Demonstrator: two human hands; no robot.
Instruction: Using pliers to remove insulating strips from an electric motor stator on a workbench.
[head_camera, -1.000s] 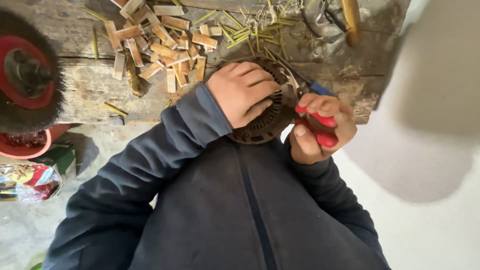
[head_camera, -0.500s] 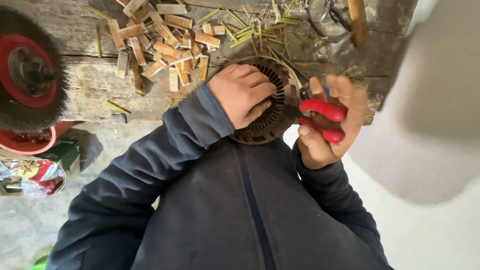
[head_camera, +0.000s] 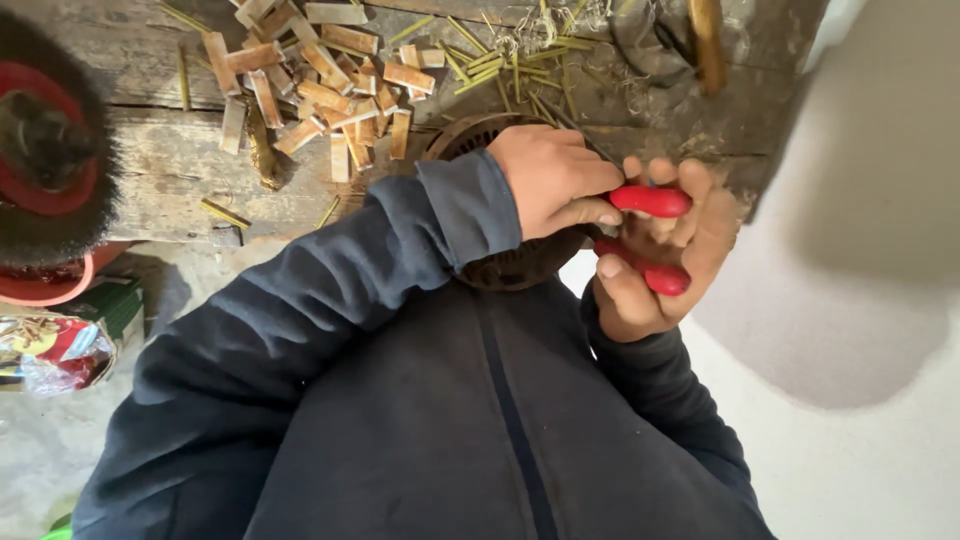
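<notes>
In the head view, the left hand (head_camera: 555, 180) lies on top of a dark round ribbed metal part (head_camera: 500, 265), near the centre of the frame at the edge of the wooden bench (head_camera: 160, 170). The fingers are curled over the part and press it down against the bench edge and the body, probably so that it does not turn or slip. The right hand (head_camera: 660, 250), just to the right of it, is closed around the red handles of a pair of pliers (head_camera: 650, 205); one handle shows above the fingers and the other below the thumb. The head of the pliers is hidden behind the left hand, so I cannot tell what it grips. Holding the tool so close to the part seems to give short, firm control.

In the upper left of the frame, many short cut wooden pieces (head_camera: 320, 80) lie in a heap on the bench, and thin yellow-green sticks (head_camera: 500, 65) are scattered in the upper middle. At the left edge stands a round wire brush wheel with a red centre (head_camera: 45, 170), and below it a red bowl (head_camera: 45, 290) and a colourful packet (head_camera: 50, 350). The dark sleeve (head_camera: 330, 290) covers much of the part.
</notes>
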